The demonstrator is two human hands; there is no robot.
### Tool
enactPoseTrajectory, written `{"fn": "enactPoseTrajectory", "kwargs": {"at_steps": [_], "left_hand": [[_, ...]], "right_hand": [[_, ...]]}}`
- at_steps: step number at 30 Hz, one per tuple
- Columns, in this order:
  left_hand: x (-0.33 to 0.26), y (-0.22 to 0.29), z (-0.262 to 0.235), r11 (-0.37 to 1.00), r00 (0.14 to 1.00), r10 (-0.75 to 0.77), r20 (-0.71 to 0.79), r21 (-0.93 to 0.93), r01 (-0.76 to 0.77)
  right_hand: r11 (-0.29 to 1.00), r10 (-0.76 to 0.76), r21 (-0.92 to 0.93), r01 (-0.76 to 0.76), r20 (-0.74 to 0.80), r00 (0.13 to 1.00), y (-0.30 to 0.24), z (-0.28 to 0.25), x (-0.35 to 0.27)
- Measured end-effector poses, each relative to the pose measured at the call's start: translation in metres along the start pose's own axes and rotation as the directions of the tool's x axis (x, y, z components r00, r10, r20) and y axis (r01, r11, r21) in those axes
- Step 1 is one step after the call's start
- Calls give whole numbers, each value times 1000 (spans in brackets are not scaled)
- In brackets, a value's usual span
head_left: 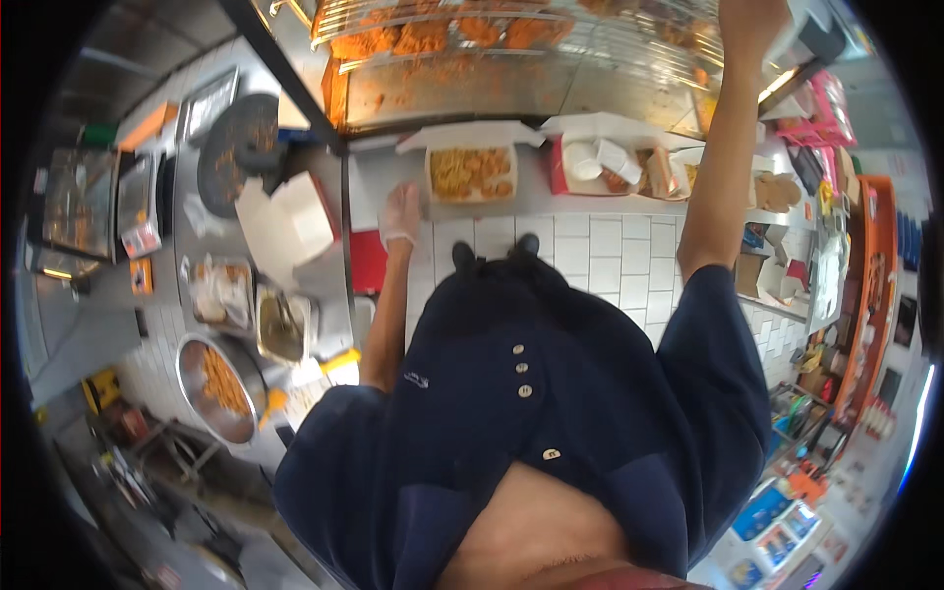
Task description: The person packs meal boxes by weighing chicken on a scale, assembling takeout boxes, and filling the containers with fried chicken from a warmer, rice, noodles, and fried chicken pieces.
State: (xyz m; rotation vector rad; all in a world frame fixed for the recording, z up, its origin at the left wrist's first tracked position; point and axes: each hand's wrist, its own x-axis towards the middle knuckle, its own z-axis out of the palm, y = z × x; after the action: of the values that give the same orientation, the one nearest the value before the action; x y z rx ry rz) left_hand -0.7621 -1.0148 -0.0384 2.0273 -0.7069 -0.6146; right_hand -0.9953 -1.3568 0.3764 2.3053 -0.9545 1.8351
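My left hand [401, 212], in a clear glove, rests at the edge of the metal counter with its fingers loosely stretched and nothing visible in it. Just right of it stands an open takeaway box [472, 200] with yellowish rice or noodles [452, 173] and browned chunks [496, 173]. My right arm reaches far forward past the warming cabinet's right side. The right hand [753, 25] is cut off by the upper rim, so its fingers are hidden. Another open box [565, 165], holding white round tubs [582, 159], sits farther right on the counter.
Ahead, a lit warming cabinet holds fried pieces [423, 39] on wire racks. On the left are an open empty carton [295, 218], a dark round pan [236, 157], a metal container with tongs [282, 324] and a steel bowl of food [221, 383]. Orange shelving [870, 295] stands at right.
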Motion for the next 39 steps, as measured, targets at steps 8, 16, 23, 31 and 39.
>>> {"fn": "enactPoseTrajectory", "kwargs": {"at_steps": [8,16,23,31,39], "left_hand": [[-46,-8,-23,691,932,-360,29,-664,287],[-50,35,-30,23,839,-526,138,-984,176],[-24,67,-15,217,719,-689,-85,-972,93],[-40,89,-23,857,821,-420,-387,130,499],[-114,130,-28,868,864,-28,-502,-441,-228]], "right_hand": [[896,-285,436,84,418,863,-57,34,-344],[996,-6,-41,75,841,542,-82,62,-387],[817,-195,489,-305,733,651,-178,53,-351],[903,-67,188,-387,950,305,-195,135,-379],[797,89,149,-585,930,357,-175,209,-417]]}}
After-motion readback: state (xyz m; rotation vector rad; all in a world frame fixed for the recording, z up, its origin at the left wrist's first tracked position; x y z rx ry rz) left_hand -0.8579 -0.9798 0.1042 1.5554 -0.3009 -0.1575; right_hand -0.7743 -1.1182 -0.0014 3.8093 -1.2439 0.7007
